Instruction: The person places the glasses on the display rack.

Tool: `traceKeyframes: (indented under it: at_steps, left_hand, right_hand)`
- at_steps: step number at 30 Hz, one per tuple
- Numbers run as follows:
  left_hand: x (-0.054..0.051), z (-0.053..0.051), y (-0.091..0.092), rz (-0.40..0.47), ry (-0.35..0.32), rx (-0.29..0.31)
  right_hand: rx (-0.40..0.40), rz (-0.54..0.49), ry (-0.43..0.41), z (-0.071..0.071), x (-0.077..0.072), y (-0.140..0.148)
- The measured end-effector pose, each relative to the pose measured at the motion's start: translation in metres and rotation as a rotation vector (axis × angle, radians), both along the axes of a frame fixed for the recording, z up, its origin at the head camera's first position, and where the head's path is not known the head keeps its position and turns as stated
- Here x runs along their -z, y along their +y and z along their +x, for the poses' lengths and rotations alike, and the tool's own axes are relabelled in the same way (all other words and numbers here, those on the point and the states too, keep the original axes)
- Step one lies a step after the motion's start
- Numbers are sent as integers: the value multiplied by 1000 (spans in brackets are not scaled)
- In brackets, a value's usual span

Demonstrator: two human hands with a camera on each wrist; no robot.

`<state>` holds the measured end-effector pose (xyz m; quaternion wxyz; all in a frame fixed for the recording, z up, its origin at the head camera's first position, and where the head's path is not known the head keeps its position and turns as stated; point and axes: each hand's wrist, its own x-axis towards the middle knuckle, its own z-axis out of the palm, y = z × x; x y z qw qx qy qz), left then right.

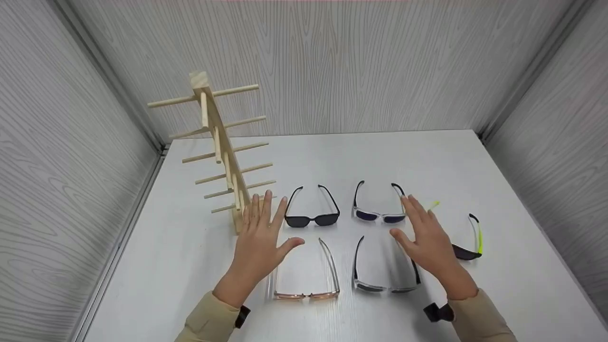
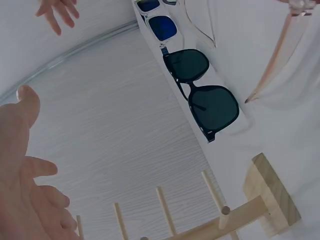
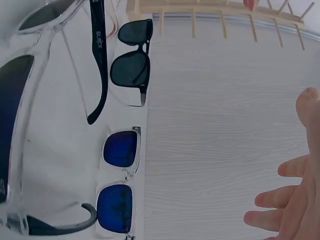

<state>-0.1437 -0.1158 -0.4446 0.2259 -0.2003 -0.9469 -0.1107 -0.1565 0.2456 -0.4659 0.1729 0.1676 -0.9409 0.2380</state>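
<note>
My left hand (image 1: 259, 247) hovers over the left of the table, fingers straight and thumb spread, holding nothing. Before its fingertips stands a wooden display rack (image 1: 231, 156) with several pegs. Black sunglasses (image 1: 327, 220) lie to the right of those fingers, and peach-framed glasses (image 1: 325, 295) lie nearer, partly hidden by the hand. My right hand (image 1: 427, 240) is likewise straight-fingered and holds nothing. Beside it lie clear-framed sunglasses with blue lenses (image 3: 120, 150) and, nearer, clear-framed sunglasses with dark temples (image 1: 370, 288). Dark sunglasses with yellow-green temples (image 1: 468, 253) are partly covered by the right hand.
The white table (image 1: 380, 152) is bounded by wood-grain panels at the back (image 1: 332, 66), left and right. The rack rises tall at the left, its pegs sticking out to both sides. All the glasses lie with temples unfolded.
</note>
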Motion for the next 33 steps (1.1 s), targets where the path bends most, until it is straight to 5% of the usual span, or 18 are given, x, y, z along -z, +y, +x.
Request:
traceKeyframes:
  at_steps: [8, 13, 21, 28, 33]
  left_hand:
    - [16, 10, -14, 231, 76, 102]
    - [24, 17, -21, 361, 63, 117]
    - [31, 29, -29, 553, -159, 30]
    - [46, 32, -35, 674, -228, -24]
    - [56, 37, -37, 756, -347, -80]
  right_hand:
    - [-49, -223, -107, 11, 10, -22]
    - [-77, -342, -149, 16, 19, -36]
    - [-170, -381, -231, 24, 34, -56]
    - [-251, -386, -356, 30, 42, -72]
    - [-285, -380, -472, 36, 46, -81]
